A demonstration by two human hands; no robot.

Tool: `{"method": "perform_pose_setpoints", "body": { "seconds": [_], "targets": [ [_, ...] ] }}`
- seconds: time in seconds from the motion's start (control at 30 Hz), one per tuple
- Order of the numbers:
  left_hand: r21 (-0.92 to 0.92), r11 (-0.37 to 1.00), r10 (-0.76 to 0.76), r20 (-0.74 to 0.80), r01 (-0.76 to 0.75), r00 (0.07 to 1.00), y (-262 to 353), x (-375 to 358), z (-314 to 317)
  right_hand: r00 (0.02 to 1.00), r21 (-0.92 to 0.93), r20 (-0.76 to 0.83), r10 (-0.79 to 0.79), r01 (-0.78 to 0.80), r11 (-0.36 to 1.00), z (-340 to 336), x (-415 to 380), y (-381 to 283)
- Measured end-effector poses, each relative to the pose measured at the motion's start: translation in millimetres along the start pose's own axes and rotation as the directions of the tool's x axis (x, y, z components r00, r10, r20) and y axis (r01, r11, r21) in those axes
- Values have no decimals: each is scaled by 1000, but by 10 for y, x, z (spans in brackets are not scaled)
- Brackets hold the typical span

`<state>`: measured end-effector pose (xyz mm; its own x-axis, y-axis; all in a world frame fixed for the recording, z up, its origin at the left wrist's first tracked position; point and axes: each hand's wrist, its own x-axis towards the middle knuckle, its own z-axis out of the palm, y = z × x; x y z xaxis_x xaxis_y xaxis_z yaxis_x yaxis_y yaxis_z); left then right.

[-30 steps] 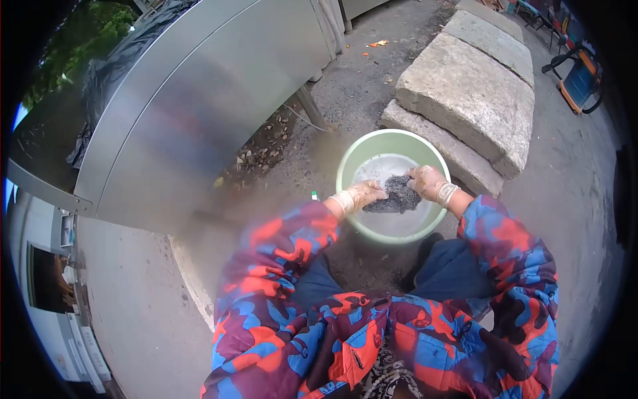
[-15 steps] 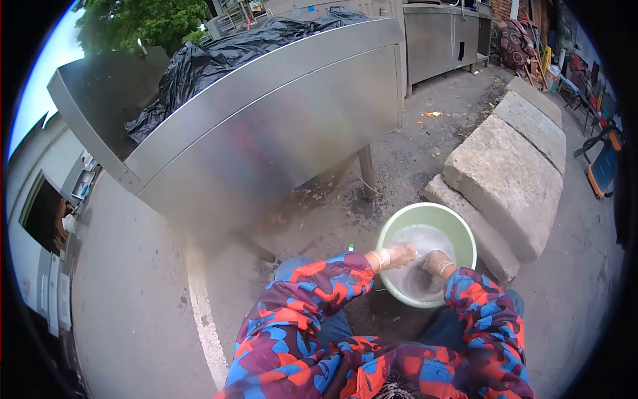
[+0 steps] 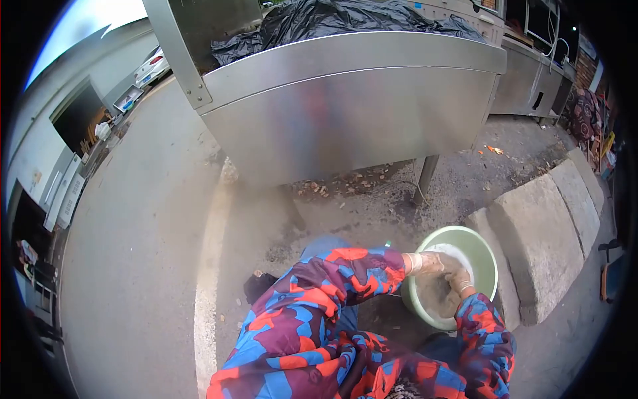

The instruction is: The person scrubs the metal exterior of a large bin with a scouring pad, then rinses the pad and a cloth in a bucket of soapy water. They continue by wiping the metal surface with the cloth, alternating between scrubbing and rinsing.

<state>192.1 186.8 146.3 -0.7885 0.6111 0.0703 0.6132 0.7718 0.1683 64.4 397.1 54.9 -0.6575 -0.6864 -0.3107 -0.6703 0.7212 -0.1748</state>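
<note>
A pale green basin [image 3: 488, 266] stands on the ground before me, with white suds [image 3: 452, 251] at its far side and murky grey-brown water [image 3: 432, 299] nearer me. My left hand [image 3: 428, 264] reaches in over the left rim, its fingers curled down at the water. Close beside it, my right hand [image 3: 460, 282] is bent inward over the right side of the basin, fingers closed. Pale bands, like glove cuffs, circle both wrists. What the fingers grip is hidden by the hands and cloudy water; I cannot tell what it is.
A large stainless steel cabinet [image 3: 345, 100] on legs, topped with black plastic sheeting [image 3: 345, 20], stands ahead. Stone blocks [image 3: 541, 233] lie right of the basin. Leaf litter [image 3: 339, 183] is under the cabinet. A white painted line [image 3: 207, 292] runs along the ground at left.
My view has swung left, so the basin and blocks sit lower and further right. Both hands stay in the basin; the water around them looks browner, with suds pushed to the far side.
</note>
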Motion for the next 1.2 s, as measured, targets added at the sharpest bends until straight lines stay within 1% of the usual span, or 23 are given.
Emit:
{"method": "perform_pose_setpoints", "body": {
  "seconds": [0.07, 0.13, 0.27, 0.3, 0.33, 0.37, 0.4, 0.43, 0.47, 0.53, 0.57, 0.6, 0.67, 0.73, 0.8, 0.87, 0.93, 0.97, 1.0, 1.03, 1.07, 1.13, 1.2],
  "targets": [
    [-46, 996, -73, 82, 77, 994, 82, -28, -150, 995, -114, -56, 86, -92, 989, 34, 100, 260],
    [-555, 697, -467, 130, 454, 875, 122, -42, -177, 931, 19, -130, 340, -341, 940, -205, -103, 302],
    [-804, 343, -516, 270, 485, 813, 317, -124, -522, 940, 7, -116, 320, -321, 947, -180, -301, -197],
    [-832, 230, -568, 306, 505, 764, 383, -158, -631, 993, -213, -52, -102, 89, 973, -37, -236, -204],
    [-850, 114, -610, 348, 514, 711, 424, -164, -680, 869, -376, 98, -484, 483, 791, 64, -201, -169],
    [-852, 116, -608, 345, 510, 715, 368, -158, -591, 871, -380, 98, -481, 479, 791, -41, -247, -178],
    [-771, 416, -548, 211, 482, 809, 252, -158, -418, 951, 147, 76, -298, 285, 947, -393, -402, -368],
    [-618, 675, -443, 100, 404, 891, 201, -141, -313, 980, 624, 157, -118, -6, 781, -658, -505, -480],
    [-620, 674, -441, 98, 401, 892, 241, -104, -320, 981, 623, 158, -115, -9, 782, -771, -541, -471],
    [-904, -126, -482, 416, 409, 771, 300, -30, -347, 972, 896, 236, -24, -208, 391, -920, -562, -415],
    [-903, -124, -478, 418, 411, 773, 282, -33, -311, 988, 886, 97, -118, -32, 463, -939, -532, -338],
    [-862, 106, -500, 385, 496, 776, 227, -52, -233, 989, 887, 97, -112, -34, 461, -1069, -593, -478],
    [-621, 532, -513, 305, 576, 802, 142, -57, -129, 994, 996, 90, -61, -89, 25, -1306, -705, -701],
    [-588, 645, -539, 102, 487, 836, 216, -68, -166, 996, 998, -1, -87, 7, 65, -1289, -708, -702],
    [-324, 940, -254, -453, 107, 855, -373, 181, 1245, 982, 980, -184, 35, 181, 81, -1463, -859, -1133],
    [-932, 346, -574, -117, 110, 811, 45, 61, 288, 930, 825, -363, 56, 293, 484, -1529, -976, -1403],
    [-920, -390, -685, 265, -34, 678, -107, 431, 671, 829, 515, -539, 146, 189, 836, -1460, -1049, -1576],
    [-891, 321, -693, 11, 322, 721, 173, 243, 160, 821, 529, -542, 180, 166, 833, -1345, -997, -1466],
    [-300, 838, -518, -176, 456, 837, 434, 1, -457, 754, 255, -656, 31, 182, 950, -1181, -860, -1345],
    [-383, 807, -529, -135, 449, 838, 342, 41, -385, 689, -43, -710, -146, 164, 985, -1034, -740, -1229],
    [-464, 767, -539, -91, 443, 837, 234, 77, -266, 689, -33, -714, -125, 146, 989, -921, -654, -1089],
    [-271, 901, -407, -251, 340, 878, 257, 105, -258, 840, 811, -359, 406, 66, 582, -778, -571, -827],
    [-965, 135, -636, 91, 226, 767, 360, 261, -460, 855, 701, -294, 428, -112, 705, -749, -610, -750]
  ]
}}
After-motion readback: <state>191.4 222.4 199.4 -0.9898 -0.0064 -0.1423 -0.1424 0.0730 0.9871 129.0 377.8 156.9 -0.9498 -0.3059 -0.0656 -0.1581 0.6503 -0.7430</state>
